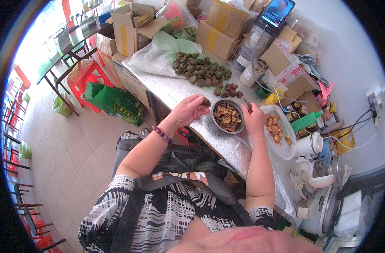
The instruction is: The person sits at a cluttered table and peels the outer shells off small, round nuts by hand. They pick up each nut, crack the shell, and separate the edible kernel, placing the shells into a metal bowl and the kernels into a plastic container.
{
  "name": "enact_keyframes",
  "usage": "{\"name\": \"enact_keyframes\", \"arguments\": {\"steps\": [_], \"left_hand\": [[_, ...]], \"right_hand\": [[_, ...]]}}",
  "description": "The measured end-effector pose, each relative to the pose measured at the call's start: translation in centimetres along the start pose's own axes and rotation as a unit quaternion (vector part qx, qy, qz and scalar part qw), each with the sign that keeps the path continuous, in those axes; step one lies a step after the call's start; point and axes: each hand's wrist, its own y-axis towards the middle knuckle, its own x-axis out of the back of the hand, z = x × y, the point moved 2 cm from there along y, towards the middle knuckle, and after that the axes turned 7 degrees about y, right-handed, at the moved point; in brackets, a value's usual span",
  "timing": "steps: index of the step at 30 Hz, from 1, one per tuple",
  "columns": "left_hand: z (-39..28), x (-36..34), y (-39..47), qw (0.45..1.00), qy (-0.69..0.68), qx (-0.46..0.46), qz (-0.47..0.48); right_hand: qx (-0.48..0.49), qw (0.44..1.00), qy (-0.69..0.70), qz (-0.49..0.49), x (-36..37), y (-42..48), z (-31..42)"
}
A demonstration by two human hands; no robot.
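Note:
Between the thumb and fingers of my left hand (192,109) is a dark round fruit (206,101), held just left of a round metal bowl (214,121). The bowl holds brown pieces of shell (227,117). My right hand (254,118) is at the bowl's right rim, closed around a small dark tool with a short blade (247,102), perhaps a knife; its handle is mostly hidden by the fingers. Beyond the bowl lie several loose dark fruits (225,94) and a large heap of them (198,68). Light brown peeled pieces (274,128) fill a clear plastic bag to the right.
Cardboard boxes (222,38) stand at the back of the table. A phone (278,12) stands upright on jars. Bottles, a white cup (309,144), cables and a glass kettle (327,167) crowd the right side. Left of the table are a red stool (85,74) and a green bag (113,101).

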Motion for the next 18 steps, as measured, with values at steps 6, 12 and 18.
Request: {"name": "enact_keyframes", "arguments": {"steps": [6,12,18], "left_hand": [[-0.18,-0.11,-0.04,1.000,-0.006,0.021,-0.003],[-0.16,-0.06,-0.01,0.999,0.001,0.034,-0.007],[-0.37,-0.40,-0.16,1.000,0.003,0.022,-0.005]], "right_hand": [[0.001,1.000,-0.001,0.006,-0.18,0.01,-0.34],[-0.002,1.000,0.029,0.009,-0.38,0.00,-0.20],[0.000,0.999,0.043,0.032,-0.31,-0.16,0.24]]}}
